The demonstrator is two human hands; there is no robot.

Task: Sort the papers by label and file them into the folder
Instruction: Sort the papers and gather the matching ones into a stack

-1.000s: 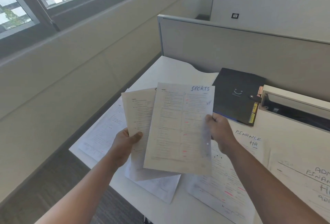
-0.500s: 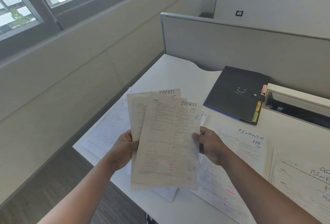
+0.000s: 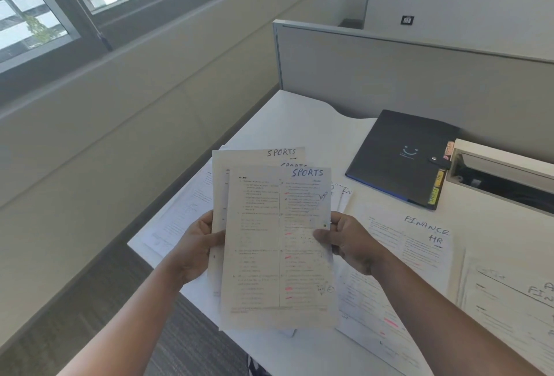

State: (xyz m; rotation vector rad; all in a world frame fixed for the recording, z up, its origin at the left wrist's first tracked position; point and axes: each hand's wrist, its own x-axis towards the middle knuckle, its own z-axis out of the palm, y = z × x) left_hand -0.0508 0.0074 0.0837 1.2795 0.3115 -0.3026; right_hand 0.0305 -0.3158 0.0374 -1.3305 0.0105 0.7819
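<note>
Left hand pinches left edge of a stack of white printed sheets headed "SPORTS", right hand pinches its right edge, thumb on front. Stack held upright above the white desk near its left edge, long axis vertical, headings at top. Dark closed folder with coloured tabs lies flat toward desk's back. White sheet marked "FINANCE HR" lies flat beside right hand.

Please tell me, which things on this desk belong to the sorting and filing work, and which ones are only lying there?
Belong to the job:
- white printed sheets marked SPORTS, held by left hand and right hand
- white sheet marked FINANCE HR
- closed black snap folder with coloured tabs

Just lying about:
- beige open-topped desk box
- grey partition panel
</note>
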